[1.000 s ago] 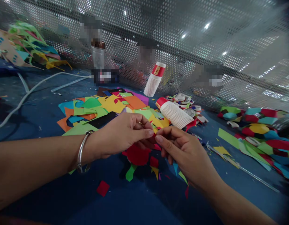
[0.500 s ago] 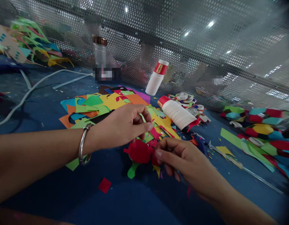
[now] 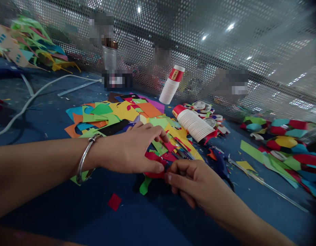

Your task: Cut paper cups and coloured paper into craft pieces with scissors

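A red paper cut-out (image 3: 154, 175), with a green paper piece (image 3: 145, 186) sticking out below it, is at the front of the scrap pile. My left hand (image 3: 132, 148), wearing a silver bangle (image 3: 83, 163), reaches over the cut-out with fingers apart and the thumb against its upper side. At the cut-out's right end, the thumb and fingers of my right hand (image 3: 191, 179) are pinched together on the red paper. Part of the cut-out is hidden by both hands. A small red paper square (image 3: 114, 202) lies in front on the blue tabletop (image 3: 91, 218).
Coloured paper scraps (image 3: 124, 111) spread behind my hands. One paper cup stack (image 3: 170, 85) stands near the mesh panel (image 3: 137, 48); another cup stack (image 3: 196, 124) lies beside tape rolls (image 3: 200, 105). Patterned paper shapes (image 3: 288, 140) are at right, a white cable (image 3: 32, 99) at left.
My left hand has lowered toward me and opened out, its thumb coming onto the red cut-out. My right hand has shifted slightly left, still pinching.
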Tool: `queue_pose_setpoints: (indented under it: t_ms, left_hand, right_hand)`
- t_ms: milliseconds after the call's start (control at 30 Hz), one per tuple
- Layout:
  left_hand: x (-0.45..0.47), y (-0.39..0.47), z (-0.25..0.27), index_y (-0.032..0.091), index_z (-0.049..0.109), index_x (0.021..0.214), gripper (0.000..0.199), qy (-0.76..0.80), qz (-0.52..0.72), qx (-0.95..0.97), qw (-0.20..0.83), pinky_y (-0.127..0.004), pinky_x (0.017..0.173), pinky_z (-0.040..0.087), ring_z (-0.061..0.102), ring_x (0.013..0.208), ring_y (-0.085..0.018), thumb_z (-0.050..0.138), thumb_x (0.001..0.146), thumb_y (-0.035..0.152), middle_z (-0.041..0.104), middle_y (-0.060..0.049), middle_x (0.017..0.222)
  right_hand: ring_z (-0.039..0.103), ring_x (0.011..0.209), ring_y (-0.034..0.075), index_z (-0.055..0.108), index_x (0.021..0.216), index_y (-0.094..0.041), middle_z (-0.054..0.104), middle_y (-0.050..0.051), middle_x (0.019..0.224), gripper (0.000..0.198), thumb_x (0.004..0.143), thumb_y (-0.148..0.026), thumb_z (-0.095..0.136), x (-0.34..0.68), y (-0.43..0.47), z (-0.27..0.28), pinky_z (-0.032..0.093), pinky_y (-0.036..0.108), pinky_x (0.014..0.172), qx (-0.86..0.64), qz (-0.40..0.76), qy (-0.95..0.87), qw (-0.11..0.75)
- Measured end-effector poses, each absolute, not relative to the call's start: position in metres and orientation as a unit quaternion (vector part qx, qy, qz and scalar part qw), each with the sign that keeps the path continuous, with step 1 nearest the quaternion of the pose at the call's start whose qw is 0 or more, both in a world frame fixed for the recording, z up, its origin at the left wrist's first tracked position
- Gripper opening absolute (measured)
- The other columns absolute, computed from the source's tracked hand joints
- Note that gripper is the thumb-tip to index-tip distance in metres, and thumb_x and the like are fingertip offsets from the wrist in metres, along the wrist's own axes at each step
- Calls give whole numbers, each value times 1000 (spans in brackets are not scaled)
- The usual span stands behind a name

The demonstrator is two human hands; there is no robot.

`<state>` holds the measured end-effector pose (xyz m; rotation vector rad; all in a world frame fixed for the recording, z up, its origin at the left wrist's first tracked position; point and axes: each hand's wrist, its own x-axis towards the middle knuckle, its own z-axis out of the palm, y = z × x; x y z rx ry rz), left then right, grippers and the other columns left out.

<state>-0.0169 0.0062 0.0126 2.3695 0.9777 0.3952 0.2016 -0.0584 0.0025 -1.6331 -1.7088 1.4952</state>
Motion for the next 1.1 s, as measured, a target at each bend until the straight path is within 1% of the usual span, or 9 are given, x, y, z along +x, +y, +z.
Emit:
queue_pose_setpoints:
  t_ms: [67, 133, 300, 433, 567, 767, 867, 1100]
  left_hand:
    - [-16, 4, 11, 26, 50, 136, 66, 367, 134, 882, 265, -65, 117, 22, 40, 137, -40, 71, 81, 56, 53, -12, 141]
    - [-15, 2, 10, 27, 46, 140, 72, 374, 123, 881, 263, -68, 117, 21, 38, 138, -41, 70, 80, 58, 49, -13, 144]
    - [-15, 3, 9, 28, 46, 141, 66, 376, 119, 879, 268, -70, 116, 20, 34, 142, -41, 66, 84, 56, 47, -13, 147]
    - [-15, 3, 8, 28, 46, 142, 67, 384, 111, 877, 267, -72, 114, 22, 29, 144, -44, 66, 84, 54, 43, -14, 152]
    - [-13, 1, 7, 26, 47, 142, 68, 385, 108, 879, 259, -73, 114, 23, 31, 143, -45, 66, 83, 54, 44, -15, 151]
    - [-13, 1, 4, 26, 47, 140, 63, 382, 110, 883, 249, -72, 111, 29, 35, 139, -44, 63, 86, 54, 43, -16, 153]
    - [-13, 1, 3, 26, 48, 140, 59, 386, 111, 881, 249, -72, 112, 29, 35, 138, -43, 60, 89, 54, 42, -16, 154]
    - [-13, 2, 3, 26, 48, 140, 60, 384, 108, 884, 242, -72, 113, 26, 35, 138, -43, 59, 89, 55, 44, -16, 152]
  right_hand:
    - [42, 41, 2, 63, 75, -18, 65, -4, 67, 26, 92, -37, 68, 202, -58, 2, 25, 18, 41, -576, 524, -604, 170]
    - [42, 40, 2, 63, 75, -18, 65, -3, 67, 26, 93, -37, 66, 202, -58, 1, 24, 18, 41, -578, 522, -604, 169]
    - [42, 40, 3, 62, 73, -18, 65, -4, 65, 27, 91, -37, 67, 200, -58, 0, 26, 19, 42, -580, 524, -602, 162]
    - [43, 41, 4, 62, 74, -19, 65, -4, 65, 26, 92, -37, 66, 200, -59, 1, 28, 19, 42, -579, 522, -606, 157]
    - [45, 43, 5, 63, 73, -19, 66, -3, 67, 26, 93, -37, 65, 200, -60, 2, 29, 20, 43, -571, 519, -618, 151]
    - [45, 44, 6, 63, 73, -20, 66, -3, 68, 26, 92, -38, 65, 199, -60, 2, 29, 21, 44, -568, 519, -622, 147]
    - [45, 45, 6, 63, 73, -20, 67, -3, 68, 26, 92, -37, 66, 197, -59, 2, 30, 22, 45, -566, 524, -619, 148]
    - [44, 47, 6, 65, 74, -19, 68, -3, 70, 26, 91, -39, 69, 198, -59, 4, 29, 22, 47, -557, 538, -615, 150]
